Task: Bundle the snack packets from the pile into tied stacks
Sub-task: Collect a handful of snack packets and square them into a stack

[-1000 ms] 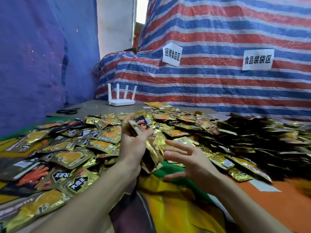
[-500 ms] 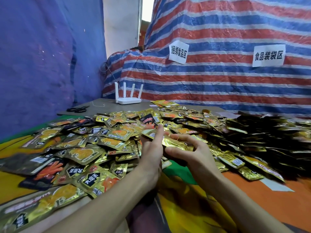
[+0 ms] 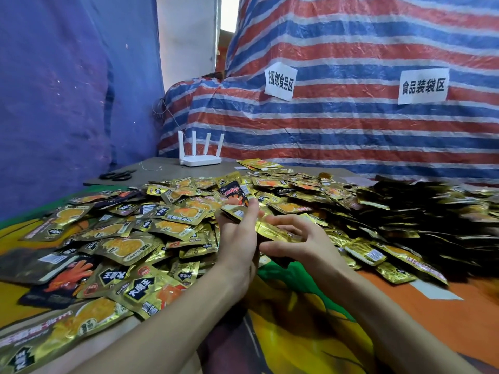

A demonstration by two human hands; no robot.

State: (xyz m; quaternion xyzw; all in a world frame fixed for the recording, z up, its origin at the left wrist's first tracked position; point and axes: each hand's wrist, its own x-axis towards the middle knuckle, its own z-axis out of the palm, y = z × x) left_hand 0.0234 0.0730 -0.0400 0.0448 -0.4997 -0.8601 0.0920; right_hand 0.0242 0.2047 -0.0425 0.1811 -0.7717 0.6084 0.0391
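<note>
You are still at the gathering step: left grip (image 3: 237, 238) and right grip (image 3: 305, 247) both clamp a small stack of gold snack packets (image 3: 271, 231) above the pile (image 3: 172, 220), so next square its edges, probably before tying.

The left grip (image 3: 237, 238) and the right grip (image 3: 305, 245) are a person's bare hands with slim, long fingers. Each continues into a bare forearm, uncovered from the wrist down to the picture's lower edge. Nails are too small to judge.
</note>
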